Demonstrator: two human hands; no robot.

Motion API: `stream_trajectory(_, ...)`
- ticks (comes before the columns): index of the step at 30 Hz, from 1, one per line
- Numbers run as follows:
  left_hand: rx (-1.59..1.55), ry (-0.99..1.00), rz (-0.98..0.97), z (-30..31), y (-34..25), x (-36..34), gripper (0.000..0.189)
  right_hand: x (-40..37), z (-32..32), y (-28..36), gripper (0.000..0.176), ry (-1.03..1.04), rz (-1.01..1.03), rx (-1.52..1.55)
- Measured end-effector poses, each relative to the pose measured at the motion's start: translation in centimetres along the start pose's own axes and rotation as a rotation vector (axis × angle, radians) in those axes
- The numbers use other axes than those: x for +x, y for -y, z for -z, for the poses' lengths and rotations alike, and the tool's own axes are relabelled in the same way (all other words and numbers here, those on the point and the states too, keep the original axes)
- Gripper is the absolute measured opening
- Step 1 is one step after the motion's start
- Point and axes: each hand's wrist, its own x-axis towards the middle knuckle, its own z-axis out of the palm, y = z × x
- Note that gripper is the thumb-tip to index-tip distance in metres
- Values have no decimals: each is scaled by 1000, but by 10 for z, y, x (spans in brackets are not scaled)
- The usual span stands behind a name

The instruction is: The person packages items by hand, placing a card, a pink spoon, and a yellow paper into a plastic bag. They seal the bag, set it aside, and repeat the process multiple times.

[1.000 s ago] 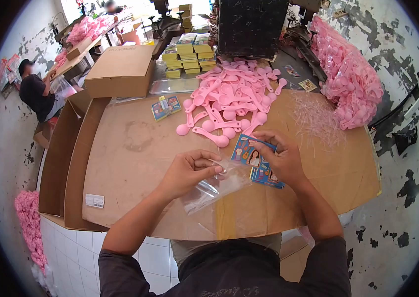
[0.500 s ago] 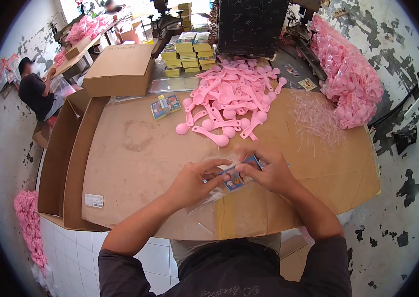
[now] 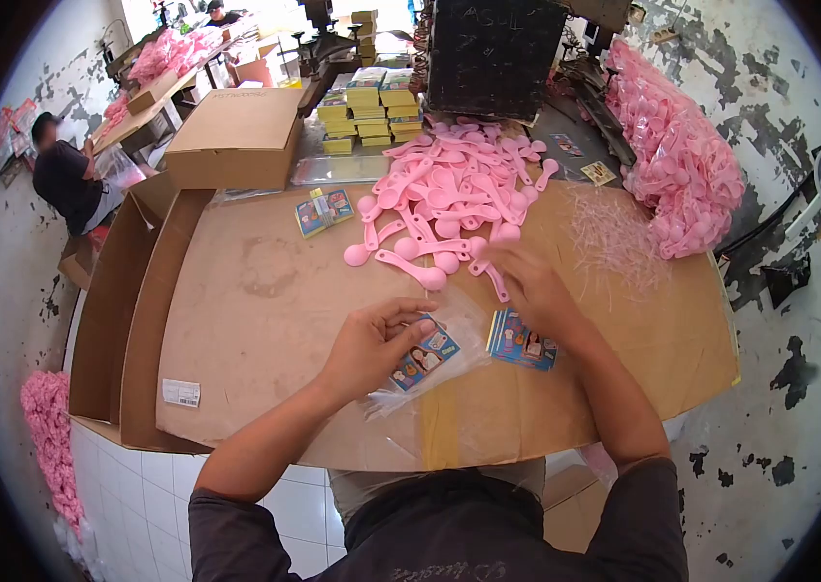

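My left hand (image 3: 377, 341) is closed on a small blue illustrated card (image 3: 427, 361), thumb on its upper edge. A clear plastic bag (image 3: 469, 341) spreads beneath and beside that card. My right hand (image 3: 537, 296) reaches over the near edge of the spoon pile, its curled fingers at a pink spoon (image 3: 499, 281) whose handle points toward me; the fingertips are partly hidden. Under the right wrist lies a fanned stack of similar blue cards (image 3: 522, 341) on the cardboard-covered tabletop (image 3: 255, 339).
A heap of pink spoons (image 3: 449, 184) fills the back middle, near a banded card bundle (image 3: 323, 211) and stacked cards (image 3: 365, 89). Cardboard boxes (image 3: 233, 136) stand left. Plastic strips (image 3: 619, 238) and bagged spoons (image 3: 687, 165) lie right. A person (image 3: 71, 179) sits far left.
My right hand has left the card between both hands and moved up to the spoons. The card in my left hand now shows more fully, and the fanned cards on the right have come into view.
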Motion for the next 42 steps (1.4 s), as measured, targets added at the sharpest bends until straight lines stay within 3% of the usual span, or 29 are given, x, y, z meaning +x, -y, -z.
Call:
stream_trajectory(6, -56, 10, 29, 2, 2, 3, 29, -3, -2, -22, 37, 84, 84, -306)
stream_trajectory(9, -77, 7, 11, -2, -1, 0, 30, -1, 1, -8, 46, -79, 160, -269)
stream_trajectory(12, -70, 0, -2, -7, -5, -2, 31, -6, 8, 35, 49, -165, -206, 242)
stream_trajectory(15, -23, 16, 11, -10, -5, -4, 31, -7, -2, 58, 48, -201, -377, 883)
stream_trajectory(21, 66, 13, 20, -15, -3, -5, 30, -8, 0, 59, 53, -285, -396, 908)
stream_trajectory(30, 36, 69, 45, -13, -1, -3, 30, -22, -24, 64, 43, -244, -314, 983)
stream_trajectory(33, -76, 74, -5, -13, 3, 0, 29, -32, -24, 51, 40, 10, -297, 1010)
stream_trajectory(35, -126, 83, 0, -13, 3, 0, 29, -30, -13, 46, 36, 97, -138, 830)
stream_trajectory(37, -134, 93, 63, -10, -7, -2, 29, -23, -9, 51, 29, 66, -146, 874)
stream_trajectory(39, -127, 105, 61, -8, -5, -2, 30, -15, -7, 61, 23, -84, -324, 1136)
stream_trajectory(42, -162, 184, 79, -7, -7, -4, 33, -3, 13, 68, 17, 43, 18, 562)
